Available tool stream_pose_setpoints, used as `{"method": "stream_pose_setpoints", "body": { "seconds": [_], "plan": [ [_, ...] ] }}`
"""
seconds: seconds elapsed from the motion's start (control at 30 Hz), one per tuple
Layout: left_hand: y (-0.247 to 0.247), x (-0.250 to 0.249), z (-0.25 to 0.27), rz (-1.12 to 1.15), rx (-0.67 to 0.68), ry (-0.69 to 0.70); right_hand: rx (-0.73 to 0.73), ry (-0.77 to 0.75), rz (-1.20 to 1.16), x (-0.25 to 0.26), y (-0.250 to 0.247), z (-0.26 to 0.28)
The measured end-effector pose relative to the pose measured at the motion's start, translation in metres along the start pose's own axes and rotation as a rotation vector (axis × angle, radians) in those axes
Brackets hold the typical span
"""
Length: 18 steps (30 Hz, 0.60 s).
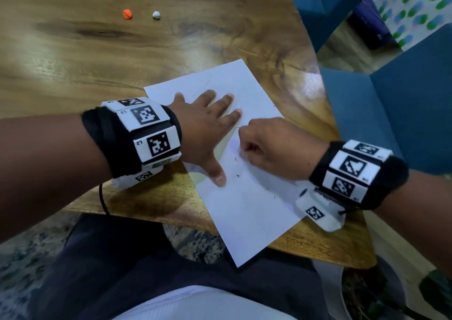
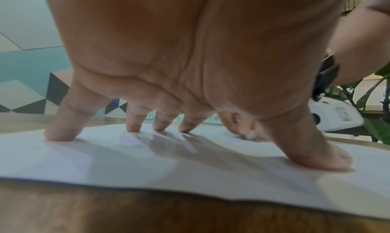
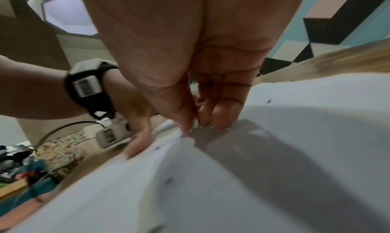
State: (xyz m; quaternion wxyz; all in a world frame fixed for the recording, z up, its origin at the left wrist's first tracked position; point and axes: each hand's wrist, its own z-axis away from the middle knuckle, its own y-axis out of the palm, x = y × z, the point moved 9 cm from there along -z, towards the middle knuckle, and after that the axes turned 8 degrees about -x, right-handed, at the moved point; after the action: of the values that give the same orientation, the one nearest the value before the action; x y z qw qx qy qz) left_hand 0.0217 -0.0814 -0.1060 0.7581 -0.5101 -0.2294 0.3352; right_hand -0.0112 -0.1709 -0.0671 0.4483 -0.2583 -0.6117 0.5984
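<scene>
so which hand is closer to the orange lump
Left. The left hand presses flat on the paper, right of the orange lump and nearer the person; the right hand, pinching a white bit, is farther right.

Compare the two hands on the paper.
The left hand lies spread with straight fingers, pressing the paper; the right hand is curled, pinching a small white piece. The left hand meets the paper at spread fingertips, the right hand at one spot. Both touch the same paper.
</scene>
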Motion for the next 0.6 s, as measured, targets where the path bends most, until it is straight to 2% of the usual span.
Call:
{"method": "stream_pose_setpoints", "body": {
  "seconds": [0.1,0.23,0.3,0.4,0.5,0.6],
  "plan": [
    [0.0,0.0,0.001,0.003,0.01,0.004,0.067,-0.022,-0.064,0.013,0.007,0.008],
    [-0.001,-0.001,0.007,0.005,-0.008,0.0,-0.077,0.146,-0.035,-0.027,-0.011,-0.01],
    [-0.002,-0.002,0.013,-0.016,-0.033,-0.009,-0.101,0.23,-0.024,-0.047,-0.016,-0.016],
    [0.003,0.001,0.027,-0.002,-0.049,-0.044,-0.098,0.269,0.029,-0.052,-0.016,-0.016],
    [0.01,0.003,0.035,0.018,-0.067,-0.063,-0.095,0.236,0.068,-0.03,-0.011,-0.012],
    [0.012,0.004,0.033,0.014,-0.042,-0.068,0.003,0.071,0.026,0.019,0.006,0.003]
  ]
}}
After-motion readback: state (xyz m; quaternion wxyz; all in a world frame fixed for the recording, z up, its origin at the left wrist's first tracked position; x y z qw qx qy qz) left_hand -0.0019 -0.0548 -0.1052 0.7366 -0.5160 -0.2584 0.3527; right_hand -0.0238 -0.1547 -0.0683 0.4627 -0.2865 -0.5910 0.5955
